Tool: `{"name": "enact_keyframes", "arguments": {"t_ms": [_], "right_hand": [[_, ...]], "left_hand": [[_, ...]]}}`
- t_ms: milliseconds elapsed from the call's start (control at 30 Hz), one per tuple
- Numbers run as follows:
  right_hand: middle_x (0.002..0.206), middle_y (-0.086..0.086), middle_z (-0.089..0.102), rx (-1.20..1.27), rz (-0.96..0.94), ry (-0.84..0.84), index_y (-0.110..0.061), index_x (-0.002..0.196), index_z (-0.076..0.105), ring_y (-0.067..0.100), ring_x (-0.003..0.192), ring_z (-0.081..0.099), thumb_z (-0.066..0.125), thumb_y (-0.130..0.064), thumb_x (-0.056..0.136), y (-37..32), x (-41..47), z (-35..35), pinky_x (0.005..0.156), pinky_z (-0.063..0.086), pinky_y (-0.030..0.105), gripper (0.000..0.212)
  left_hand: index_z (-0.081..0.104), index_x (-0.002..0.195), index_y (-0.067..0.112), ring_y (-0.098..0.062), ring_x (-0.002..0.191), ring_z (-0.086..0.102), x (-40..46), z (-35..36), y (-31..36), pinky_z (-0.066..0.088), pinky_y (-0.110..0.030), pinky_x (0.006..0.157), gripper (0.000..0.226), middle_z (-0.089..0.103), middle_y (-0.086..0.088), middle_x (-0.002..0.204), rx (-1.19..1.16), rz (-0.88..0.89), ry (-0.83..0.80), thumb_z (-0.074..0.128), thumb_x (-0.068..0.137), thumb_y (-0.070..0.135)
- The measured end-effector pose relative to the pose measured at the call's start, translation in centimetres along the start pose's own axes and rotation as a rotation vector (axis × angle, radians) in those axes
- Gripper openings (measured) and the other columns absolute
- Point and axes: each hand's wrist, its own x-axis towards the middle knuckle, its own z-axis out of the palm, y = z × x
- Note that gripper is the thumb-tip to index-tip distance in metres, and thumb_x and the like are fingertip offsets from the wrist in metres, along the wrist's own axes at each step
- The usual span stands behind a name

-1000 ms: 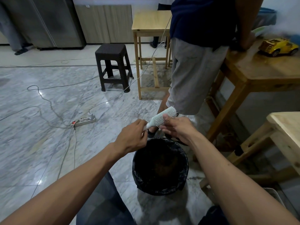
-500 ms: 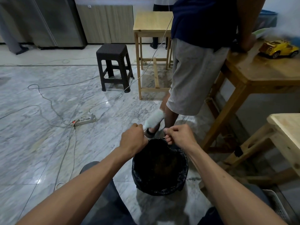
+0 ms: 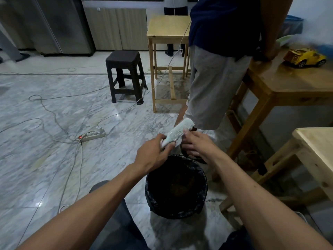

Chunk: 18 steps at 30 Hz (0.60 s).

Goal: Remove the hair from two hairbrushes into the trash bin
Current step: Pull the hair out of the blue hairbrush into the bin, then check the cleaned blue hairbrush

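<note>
My left hand grips the handle of a white hairbrush, which points up and to the right with its bristles facing right. To its right, my right hand has its fingers spread, the fingertips touching the bristles near the base of the brush head. Both hands hover just above the far rim of a round trash bin lined with a black bag, standing on the marble floor between my knees. I cannot make out any hair on the brush. A second hairbrush is not in sight.
A person in grey shorts stands just behind the bin, leaning on a wooden table holding a yellow toy car. Another wooden table corner is at right. A black stool, power strip and cables lie left.
My right hand pulled down from the bristles toward the bin with fingers pinched, then came back up to the brush with fingers spread. The brush tilted upright, then back to the right.
</note>
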Motion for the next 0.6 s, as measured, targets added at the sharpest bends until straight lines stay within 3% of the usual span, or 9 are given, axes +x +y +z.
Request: {"name": "enact_keyframes", "arguments": {"t_ms": [100,200,300,433,500,600], "right_hand": [[0.087,0.009,0.079,0.197,-0.09,0.067,-0.009,0.098,0.07,0.019,0.073,0.076,0.066,-0.024,0.101,-2.1,-0.3,-0.1,0.076,0.06,0.036,0.017],[0.09,0.012,0.079,0.183,-0.175,0.154,-0.012,0.095,0.071,0.02,0.074,0.075,0.063,-0.018,0.102,-4.2,-0.9,-0.8,0.064,0.062,0.028,0.012],[0.098,0.013,0.078,0.246,-0.215,0.265,-0.015,0.099,0.07,0.024,0.084,0.078,0.062,-0.017,0.103,-6.7,-1.4,-3.6,0.06,0.064,0.031,0.009],[0.097,0.012,0.079,0.214,-0.269,0.366,-0.012,0.103,0.073,0.018,0.075,0.078,0.065,-0.018,0.102,-9.6,-2.7,-8.1,0.051,0.058,0.026,0.01],[0.096,0.012,0.077,0.214,-0.297,0.421,-0.007,0.105,0.071,0.019,0.075,0.077,0.064,-0.017,0.102,-10.7,-3.8,-9.8,0.051,0.058,0.026,0.012],[0.104,0.016,0.075,0.206,-0.341,0.503,-0.008,0.106,0.067,0.023,0.08,0.074,0.063,-0.016,0.103,-12.2,-6.5,-12.4,0.049,0.059,0.024,0.01]], "left_hand": [[0.058,0.125,0.029,-0.028,0.093,0.066,0.5,0.2,1.4,0.05,-0.037,0.07,0.045,0.072,-0.005,0.098,-0.121,-0.008,-0.029,0.046,0.094,0.06],[0.066,0.093,0.019,-0.022,0.065,0.064,1.4,0.4,2.2,0.052,-0.045,0.062,0.041,0.065,-0.001,0.07,-0.353,-0.031,-0.122,0.05,0.094,0.058],[0.062,0.091,0.019,-0.019,0.051,0.06,1.6,0.7,3.2,0.055,-0.049,0.056,0.034,0.063,-0.003,0.066,-0.511,-0.015,-0.263,0.056,0.093,0.052],[0.066,0.102,0.026,-0.007,0.063,0.059,1.8,0.2,6.4,0.049,-0.034,0.059,0.021,0.064,0.01,0.076,-0.401,0.178,-0.148,0.06,0.093,0.044],[0.067,0.115,0.02,-0.01,0.072,0.059,2.4,-0.1,8.9,0.046,-0.03,0.064,0.027,0.068,0.004,0.088,-0.351,0.278,-0.077,0.064,0.091,0.033],[0.067,0.117,0.014,-0.013,0.08,0.059,2.9,-0.3,12.5,0.041,-0.025,0.064,0.031,0.07,-0.003,0.097,-0.297,0.413,-0.033,0.065,0.089,0.026]]}}
